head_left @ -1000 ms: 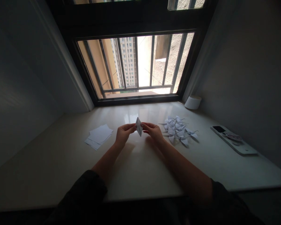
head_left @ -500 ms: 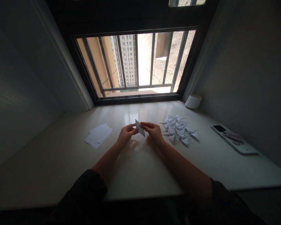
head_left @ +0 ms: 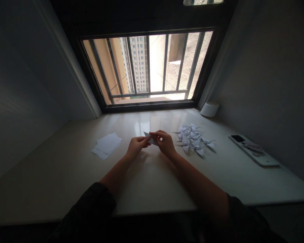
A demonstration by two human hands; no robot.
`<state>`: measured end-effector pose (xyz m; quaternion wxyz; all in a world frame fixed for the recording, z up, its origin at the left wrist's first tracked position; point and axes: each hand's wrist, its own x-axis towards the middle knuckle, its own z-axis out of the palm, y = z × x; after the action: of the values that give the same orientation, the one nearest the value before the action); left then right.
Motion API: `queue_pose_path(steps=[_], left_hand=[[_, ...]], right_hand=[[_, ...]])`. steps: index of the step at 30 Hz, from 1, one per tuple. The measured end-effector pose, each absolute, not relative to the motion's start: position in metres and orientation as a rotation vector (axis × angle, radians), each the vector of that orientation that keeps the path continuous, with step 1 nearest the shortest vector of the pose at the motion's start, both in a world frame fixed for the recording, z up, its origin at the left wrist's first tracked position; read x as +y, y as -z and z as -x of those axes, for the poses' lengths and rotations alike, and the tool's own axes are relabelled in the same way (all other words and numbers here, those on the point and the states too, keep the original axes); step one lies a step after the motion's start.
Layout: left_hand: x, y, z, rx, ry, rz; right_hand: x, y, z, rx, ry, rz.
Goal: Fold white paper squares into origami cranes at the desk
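Note:
A small folded piece of white paper point(head_left: 149, 137) is held just above the pale tabletop point(head_left: 152, 182) at the centre. My left hand point(head_left: 135, 146) pinches its left side with fingers closed. My right hand point(head_left: 165, 142) pinches its right side, fingers curled over the top. The paper lies tilted, nearly flat, and is partly hidden by my fingers. A pile of several finished folded paper cranes point(head_left: 193, 139) lies just right of my right hand. A loose stack of white paper sheets point(head_left: 106, 145) lies left of my left hand.
A barred window point(head_left: 148, 69) closes the far side of the table. A white roll point(head_left: 209, 109) stands at the back right corner. A flat white tray with a phone and small items point(head_left: 253, 150) lies at the right. Walls enclose both sides.
The folded paper has turned from standing upright between my fingers to lying nearly flat. My right hand's fingers have moved over its top; both hands have shifted slightly.

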<state>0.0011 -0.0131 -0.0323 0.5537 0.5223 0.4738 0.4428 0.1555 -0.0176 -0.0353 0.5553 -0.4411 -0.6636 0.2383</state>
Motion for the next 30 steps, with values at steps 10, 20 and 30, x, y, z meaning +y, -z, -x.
queue_pose_path(steps=[10,20,30], left_hand=[[-0.012,0.031,-0.002,1.157,-1.211,-1.216],[-0.012,0.032,-0.003,1.206,-1.257,-1.258],[-0.013,0.032,-0.004,1.172,-1.276,-1.282]], right_hand=[[-0.015,0.042,-0.148,-1.403,-0.771,1.024],[-0.012,0.042,-0.152,-1.329,-0.91,1.207],[-0.015,0.044,-0.152,-1.418,-1.035,1.14]])
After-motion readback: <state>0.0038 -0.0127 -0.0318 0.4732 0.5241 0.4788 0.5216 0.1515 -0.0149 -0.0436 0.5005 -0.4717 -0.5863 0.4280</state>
